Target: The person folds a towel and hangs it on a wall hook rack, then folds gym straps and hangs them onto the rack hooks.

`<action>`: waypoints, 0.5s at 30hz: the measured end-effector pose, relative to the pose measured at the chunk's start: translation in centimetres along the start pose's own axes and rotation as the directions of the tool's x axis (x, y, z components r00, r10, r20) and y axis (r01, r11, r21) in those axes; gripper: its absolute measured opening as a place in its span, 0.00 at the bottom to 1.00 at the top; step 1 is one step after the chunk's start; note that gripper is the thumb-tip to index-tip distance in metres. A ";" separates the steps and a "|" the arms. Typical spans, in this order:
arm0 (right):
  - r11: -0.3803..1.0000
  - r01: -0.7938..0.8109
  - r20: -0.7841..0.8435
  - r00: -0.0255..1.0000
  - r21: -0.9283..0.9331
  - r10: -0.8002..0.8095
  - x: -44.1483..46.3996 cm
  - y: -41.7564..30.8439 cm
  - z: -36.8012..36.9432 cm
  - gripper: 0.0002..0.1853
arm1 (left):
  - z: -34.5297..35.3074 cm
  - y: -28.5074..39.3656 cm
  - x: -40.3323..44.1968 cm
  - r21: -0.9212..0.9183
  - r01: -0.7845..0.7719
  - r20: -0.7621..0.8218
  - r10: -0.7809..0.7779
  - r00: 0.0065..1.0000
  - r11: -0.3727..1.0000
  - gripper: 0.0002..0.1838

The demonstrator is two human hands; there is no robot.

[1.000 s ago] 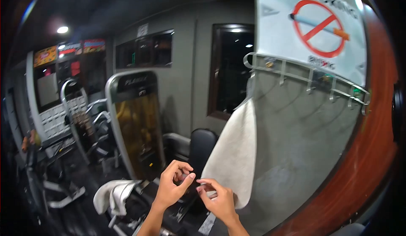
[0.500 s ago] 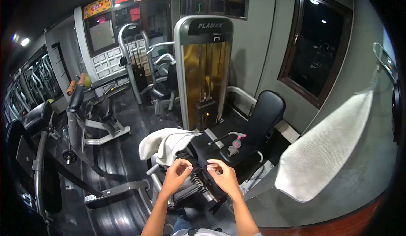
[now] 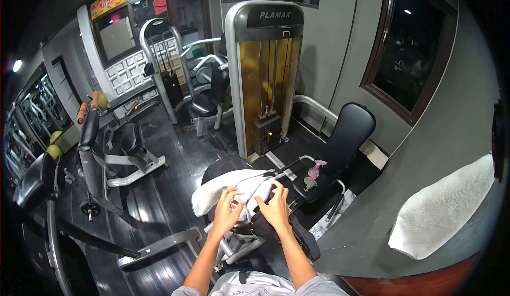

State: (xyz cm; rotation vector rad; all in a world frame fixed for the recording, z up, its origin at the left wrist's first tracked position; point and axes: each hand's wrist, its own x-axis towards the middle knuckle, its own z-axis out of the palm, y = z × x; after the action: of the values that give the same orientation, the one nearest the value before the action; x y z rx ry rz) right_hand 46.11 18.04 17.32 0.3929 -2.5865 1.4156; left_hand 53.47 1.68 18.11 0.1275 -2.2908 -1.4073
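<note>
A white towel [image 3: 212, 191] lies draped over a dark padded part of a gym machine in front of me. My left hand [image 3: 228, 208] is over the towel's middle, its fingers curled but apart. Beside it on the right, my right hand [image 3: 273, 206] reaches to the towel's right part with thumb and fingers spread. Whether the fingertips press on the cloth cannot be made out. A black bag or strap [image 3: 303, 240] shows beside my right wrist.
A PLAMAX weight machine [image 3: 268, 20] stands ahead. On its black seat [image 3: 313, 191] are a pink spray bottle [image 3: 314, 170] and a grey cloth [image 3: 309, 183]. Another white towel [image 3: 443, 211] hangs by the right wall. More gym machines [image 3: 130, 163] stand at left.
The view has swung left and down, away from the no-smoking sign and hooks. Both hands have come from in front of the body to over the draped towel.
</note>
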 end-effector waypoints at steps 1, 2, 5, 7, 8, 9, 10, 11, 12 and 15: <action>0.996 0.026 -0.065 0.997 -0.088 -0.032 0.3 0.4 0.5 0.43 | -0.1 -0.1 0.4 0.031 0.011 0.026 -0.012 1.000 0.999 0.18; 0.996 0.017 -0.071 0.997 -0.092 -0.024 0.5 1.0 0.7 0.43 | -0.2 -0.3 0.8 0.062 0.021 0.051 -0.024 0.998 0.998 0.21; 0.972 -0.201 0.141 0.973 0.124 0.183 0.9 0.7 -0.1 0.43 | -0.5 -1.2 1.8 0.113 -0.010 0.097 -0.001 0.995 0.993 0.24; 0.955 -0.189 0.127 0.978 0.229 0.163 0.5 1.7 0.5 0.41 | -0.5 -1.7 2.4 0.168 -0.023 0.096 0.007 0.995 0.986 0.25; 0.928 -0.166 0.116 0.984 0.333 0.134 0.4 2.1 0.7 0.39 | -0.6 -1.8 2.7 0.165 -0.024 0.104 0.007 0.995 0.986 0.25; 0.914 -0.160 0.118 0.985 0.372 0.124 0.4 1.9 0.5 0.38 | -0.7 -1.9 2.9 0.190 -0.040 0.117 0.018 0.993 0.981 0.24; 0.914 -0.164 0.114 0.985 0.370 0.130 0.3 1.7 0.7 0.38 | -0.9 -2.0 3.2 0.214 -0.059 0.131 0.031 0.991 0.975 0.24; 0.840 -0.186 0.130 0.982 0.509 0.138 0.4 1.5 0.9 0.39 | -0.9 -2.0 3.4 0.210 -0.059 0.136 0.030 0.990 0.976 0.24; 0.745 -0.204 0.147 0.979 0.635 0.142 0.4 1.3 0.8 0.39 | -1.0 -2.0 3.5 0.206 -0.064 0.139 0.036 0.990 0.976 0.23; 0.645 -0.275 0.235 0.960 0.713 0.150 0.5 0.3 0.5 0.39 | -0.8 -2.8 4.0 0.181 -0.073 0.130 0.050 0.990 0.981 0.21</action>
State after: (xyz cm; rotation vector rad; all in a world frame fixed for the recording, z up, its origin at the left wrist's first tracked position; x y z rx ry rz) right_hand 45.55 17.76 16.92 0.2937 -2.0592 2.6174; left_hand 49.79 -1.56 17.26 0.0254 -2.5043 -1.2006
